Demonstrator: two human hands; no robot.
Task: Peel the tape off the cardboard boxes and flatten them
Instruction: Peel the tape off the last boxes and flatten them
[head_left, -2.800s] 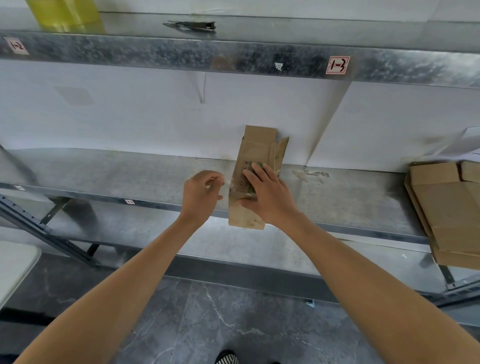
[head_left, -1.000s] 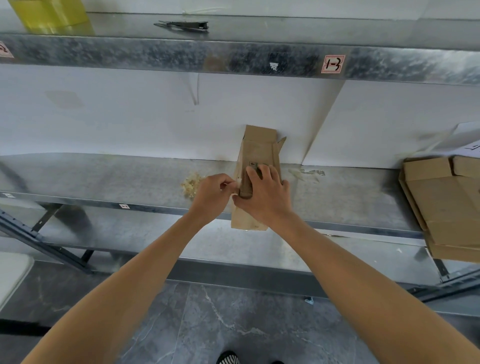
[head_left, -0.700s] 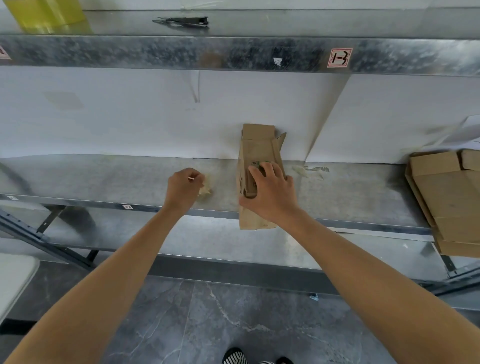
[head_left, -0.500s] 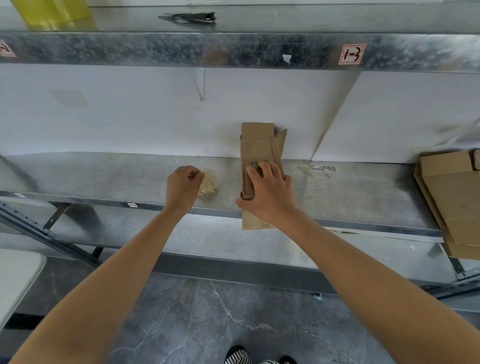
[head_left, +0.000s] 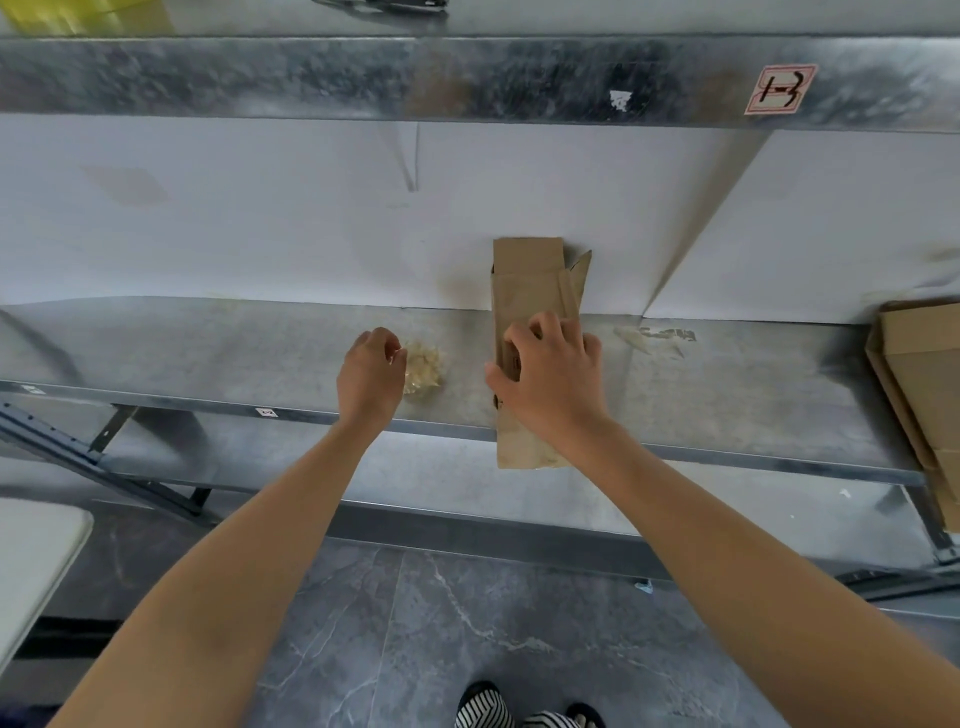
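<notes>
You have one view, from the camera on your head. It looks forward and down, facing the metal shelf (head_left: 208, 343) and the white wall (head_left: 260, 218) on its far side. The cardboard box (head_left: 524, 280) sits near mid-frame, close enough for your left hand (head_left: 370, 374) and right hand (head_left: 550, 384) to reach. The upper shelf (head_left: 311, 78) runs along the top edge. The floor (head_left: 467, 623) and your shoes (head_left: 483, 712) fill the near edge. The right edge cuts off a cardboard stack (head_left: 924, 364).
</notes>
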